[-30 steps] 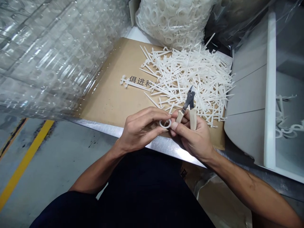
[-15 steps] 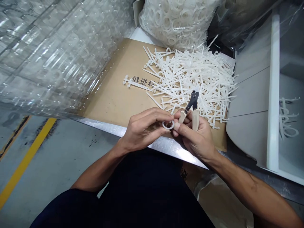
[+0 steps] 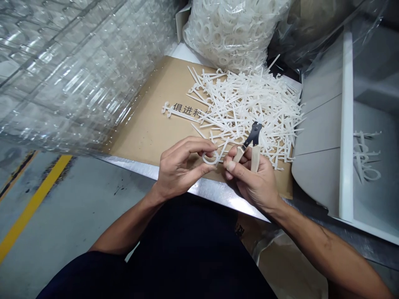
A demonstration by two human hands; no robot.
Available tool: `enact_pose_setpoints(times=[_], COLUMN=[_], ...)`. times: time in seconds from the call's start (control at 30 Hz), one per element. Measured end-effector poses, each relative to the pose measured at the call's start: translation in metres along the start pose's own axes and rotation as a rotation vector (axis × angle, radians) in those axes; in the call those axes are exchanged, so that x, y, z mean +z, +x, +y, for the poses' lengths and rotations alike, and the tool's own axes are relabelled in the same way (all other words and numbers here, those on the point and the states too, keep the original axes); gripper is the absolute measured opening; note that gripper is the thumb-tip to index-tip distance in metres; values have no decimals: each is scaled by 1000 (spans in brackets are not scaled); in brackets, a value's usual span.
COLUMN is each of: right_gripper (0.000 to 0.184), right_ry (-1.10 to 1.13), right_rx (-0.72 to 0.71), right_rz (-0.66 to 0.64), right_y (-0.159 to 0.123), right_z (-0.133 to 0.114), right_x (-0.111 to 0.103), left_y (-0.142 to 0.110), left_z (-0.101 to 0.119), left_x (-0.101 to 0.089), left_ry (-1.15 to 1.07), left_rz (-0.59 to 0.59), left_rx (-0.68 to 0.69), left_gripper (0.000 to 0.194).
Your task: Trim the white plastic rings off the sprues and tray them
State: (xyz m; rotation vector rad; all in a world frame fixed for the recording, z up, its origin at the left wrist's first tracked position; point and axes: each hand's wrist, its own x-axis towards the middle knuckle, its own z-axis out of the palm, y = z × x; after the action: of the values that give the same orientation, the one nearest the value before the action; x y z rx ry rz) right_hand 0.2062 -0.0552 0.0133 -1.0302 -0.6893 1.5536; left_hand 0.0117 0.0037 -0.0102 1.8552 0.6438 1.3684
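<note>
Between the thumb and fingers of my left hand (image 3: 183, 166) is a white plastic ring (image 3: 209, 160), seen at a slant. Close by on its right, my right hand (image 3: 254, 174) is closed around a pair of nippers (image 3: 254, 135) with a dark metal head and pale handles. The nippers point away from me and their handles are spread. The thumb and index finger of that hand are pinched together; I cannot tell whether anything small is between them. Beyond both hands lies a heap of thin white plastic sprues (image 3: 249, 104) on brown cardboard (image 3: 140, 137).
A clear bag of white rings (image 3: 233, 33) stands behind the heap. Stacked clear plastic packaging (image 3: 71, 79) fills the left. On the right, a pale bin (image 3: 346, 124) holds a few white plastic pieces (image 3: 366, 158). A metal table edge (image 3: 218, 195) runs in front of me.
My left hand has moved slightly left with the ring, so the hands are farther apart. The ring has turned in the fingers. The right hand still holds the nippers. The view has shifted a little.
</note>
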Motion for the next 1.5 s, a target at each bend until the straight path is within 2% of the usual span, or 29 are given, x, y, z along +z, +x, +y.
enact_pose_setpoints(times=[0.33,0.63,0.83,1.07,1.13,1.2,1.27,1.33,1.5], right_gripper=[27,23,21,25,26,27,29,31,32], right_ry=[36,-6,-35,-38,-39,-35,-35,-42,-80], right_rx=[14,-1,-1,33,44,66,99,124,119], right_rz=[22,8,-11,20,28,37,50,65,70], right_y=[0,-3,-3,-4,-3,-2,-3,-3,-6], right_z=[-2,-1,-1,-5,-6,-7,-7,-7,-2], right_x=[0,-4,-5,-3,-2,-2,-3,-5,-14], left_y=[-1,-3,-7,-5,-5,-4,-4,-3,-7], left_z=[-1,-1,-4,-1,1,4,10,19,57], left_x=[2,2,4,3,3,1,-4,-13,-55], left_ry=[-21,-80,-126,-156,-223,-387,-586,-728,-791], left_rz=[11,12,60,46,61,101,150,195,269], left_rx=[28,18,-90,-94,-166,-280,-379,-423,-422], left_gripper=[41,43,52,35,29,27,28,27,27])
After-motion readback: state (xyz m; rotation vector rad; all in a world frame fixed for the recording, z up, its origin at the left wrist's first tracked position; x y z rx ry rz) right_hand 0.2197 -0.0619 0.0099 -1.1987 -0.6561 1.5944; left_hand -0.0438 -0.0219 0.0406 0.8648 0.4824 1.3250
